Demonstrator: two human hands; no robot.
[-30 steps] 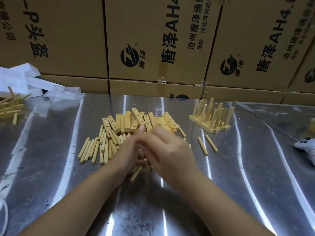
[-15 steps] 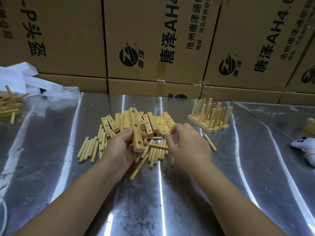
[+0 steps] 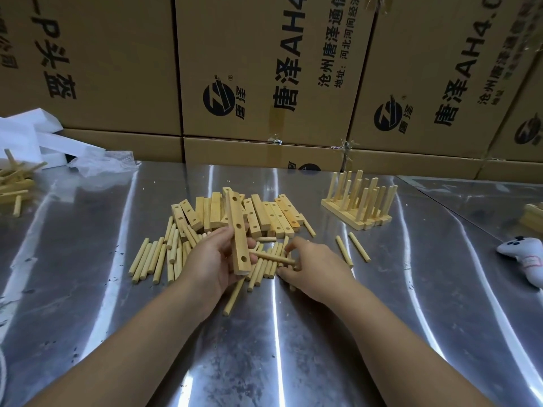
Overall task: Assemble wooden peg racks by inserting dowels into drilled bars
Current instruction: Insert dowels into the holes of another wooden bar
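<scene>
Wood lies in three lots on the steel table (image 3: 293, 348). Finished racks (image 3: 357, 214) stand at centre right of the frame, pegs upright. A heap of bars (image 3: 273, 215) without pegs sits in the middle, and loose dowels (image 3: 155, 257) are spread below and to the left of it. I judge the job far from over: a few racks are done and many bars wait.

The drilled bar (image 3: 239, 233) I hold shows three holes, all empty, so this rack is not yet begun. My left hand (image 3: 217, 259) grips that bar round its lower half, fingers curled about it, and it stands nearly upright just left of centre. My right hand (image 3: 314, 265), just right of it, pinches one dowel (image 3: 271, 257) by its right end between thumb and fingertips. The dowel lies crosswise with its free end beside the bar's lowest hole. Whether it touches the bar I cannot tell.
</scene>
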